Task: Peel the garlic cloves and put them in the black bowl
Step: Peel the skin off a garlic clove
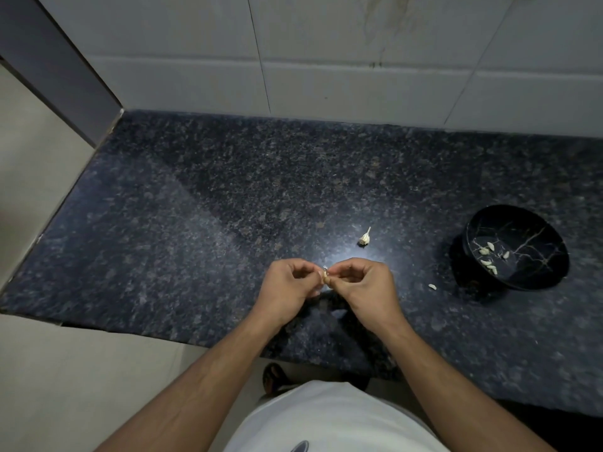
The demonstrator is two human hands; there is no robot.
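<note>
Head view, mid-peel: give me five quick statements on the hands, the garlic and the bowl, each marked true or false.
1. Both hands pinch one garlic clove between them. True: the left hand and right hand meet on it above the counter.
2. The black bowl is empty. False: several peeled cloves lie inside it.
3. The bowl sits to the person's right. True.
4. One loose clove lies on the counter just outside the bowl. True.
5. The garlic remnant with the stalk rests in the bowl. False: it lies on the counter beyond the hands.
</note>
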